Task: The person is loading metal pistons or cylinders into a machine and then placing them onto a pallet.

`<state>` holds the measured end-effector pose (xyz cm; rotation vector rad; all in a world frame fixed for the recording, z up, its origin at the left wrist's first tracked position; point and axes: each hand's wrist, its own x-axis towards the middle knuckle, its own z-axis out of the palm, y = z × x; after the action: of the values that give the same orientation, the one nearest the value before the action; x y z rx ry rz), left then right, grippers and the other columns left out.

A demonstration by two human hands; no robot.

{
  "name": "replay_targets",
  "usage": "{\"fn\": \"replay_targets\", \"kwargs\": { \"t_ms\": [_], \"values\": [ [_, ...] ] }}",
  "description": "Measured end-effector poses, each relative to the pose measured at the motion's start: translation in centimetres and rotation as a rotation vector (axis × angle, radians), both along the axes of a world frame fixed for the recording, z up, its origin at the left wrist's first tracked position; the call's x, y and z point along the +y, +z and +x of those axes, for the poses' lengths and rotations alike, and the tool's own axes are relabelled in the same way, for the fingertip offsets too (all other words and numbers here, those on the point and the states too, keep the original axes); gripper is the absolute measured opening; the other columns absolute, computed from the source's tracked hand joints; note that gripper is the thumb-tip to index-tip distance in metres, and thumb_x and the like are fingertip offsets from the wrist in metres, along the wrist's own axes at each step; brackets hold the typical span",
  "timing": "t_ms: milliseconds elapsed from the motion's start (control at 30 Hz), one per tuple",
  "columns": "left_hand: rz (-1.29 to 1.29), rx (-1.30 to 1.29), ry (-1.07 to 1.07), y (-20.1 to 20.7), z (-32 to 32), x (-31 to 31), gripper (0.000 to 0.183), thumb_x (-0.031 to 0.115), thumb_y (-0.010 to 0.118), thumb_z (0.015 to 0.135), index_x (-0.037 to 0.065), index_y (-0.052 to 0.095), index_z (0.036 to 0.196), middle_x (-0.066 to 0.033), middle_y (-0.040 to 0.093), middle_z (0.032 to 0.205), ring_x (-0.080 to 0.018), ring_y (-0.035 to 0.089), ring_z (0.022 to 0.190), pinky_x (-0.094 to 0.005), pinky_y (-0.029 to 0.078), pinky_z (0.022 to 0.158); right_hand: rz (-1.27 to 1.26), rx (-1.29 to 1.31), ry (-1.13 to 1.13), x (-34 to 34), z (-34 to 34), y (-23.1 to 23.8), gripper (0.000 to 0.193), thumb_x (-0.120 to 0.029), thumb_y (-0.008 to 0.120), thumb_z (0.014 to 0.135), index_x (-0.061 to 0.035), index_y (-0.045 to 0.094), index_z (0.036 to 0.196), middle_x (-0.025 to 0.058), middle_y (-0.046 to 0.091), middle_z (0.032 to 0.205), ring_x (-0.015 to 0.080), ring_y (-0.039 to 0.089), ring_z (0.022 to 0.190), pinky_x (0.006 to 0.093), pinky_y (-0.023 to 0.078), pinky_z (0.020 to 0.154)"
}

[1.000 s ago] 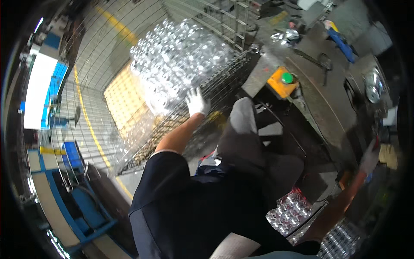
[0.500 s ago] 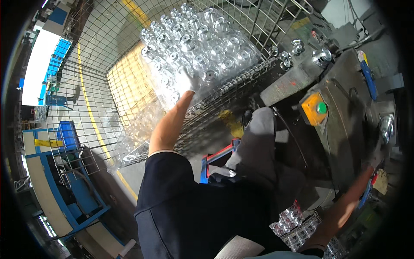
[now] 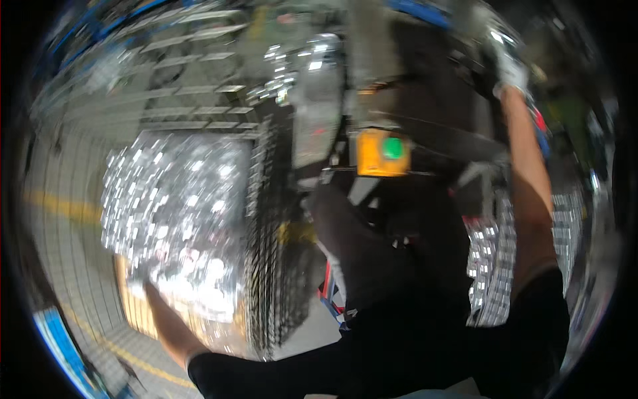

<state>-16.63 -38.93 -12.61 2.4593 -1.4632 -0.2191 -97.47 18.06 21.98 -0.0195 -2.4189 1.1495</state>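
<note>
Pretty blurry, but the left hand (image 3: 143, 287) is pressed against the bottom of a shiny wrapped pack of clear bottles (image 3: 176, 219), near left beside the wire cage (image 3: 269, 253). Grip unclear. Gloved right hand (image 3: 510, 66) reaches far right; can't tell if it's closed. Pack looks mid-move, not set down yet.

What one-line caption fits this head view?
Blurred head view: left hand under a shrink-wrapped pack of clear bottles beside a wire cage; gloved right hand raised.

Heavy motion blur is seen throughout; glare is thrown off the wrapped clear bottles (image 3: 176, 219); edges are bent and darkened.
</note>
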Motion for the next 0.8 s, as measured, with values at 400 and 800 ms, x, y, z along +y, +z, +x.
{"fn": "replay_targets", "kwargs": {
  "t_ms": [400,800],
  "values": [
    [-0.156,0.353,0.202,5.6,-3.9,-0.6,0.062,0.036,0.074,0.067,0.002,0.052,0.115,-0.0168,0.057,0.108,-0.0325,0.055,0.102,-0.0442,0.047,0.084,-0.279,0.205,0.091,5.3,3.7,-1.9,0.088,-0.026,0.081,0.062,0.0096,0.032,0.125,0.0187,0.053,0.112,0.0219,0.054,0.100,0.0294,0.043,0.088],
    [-0.264,1.641,-0.753,18.8,-16.4,16.4,0.050,0.031,0.058,0.082,-0.002,0.052,0.119,-0.0176,0.053,0.120,-0.0296,0.052,0.110,-0.0411,0.040,0.098,-0.038,0.104,0.109,14.3,21.8,4.3,0.070,-0.019,0.082,0.060,-0.0005,0.045,0.116,0.0107,0.056,0.109,0.0196,0.054,0.101,0.0309,0.044,0.086]
  ]
}}
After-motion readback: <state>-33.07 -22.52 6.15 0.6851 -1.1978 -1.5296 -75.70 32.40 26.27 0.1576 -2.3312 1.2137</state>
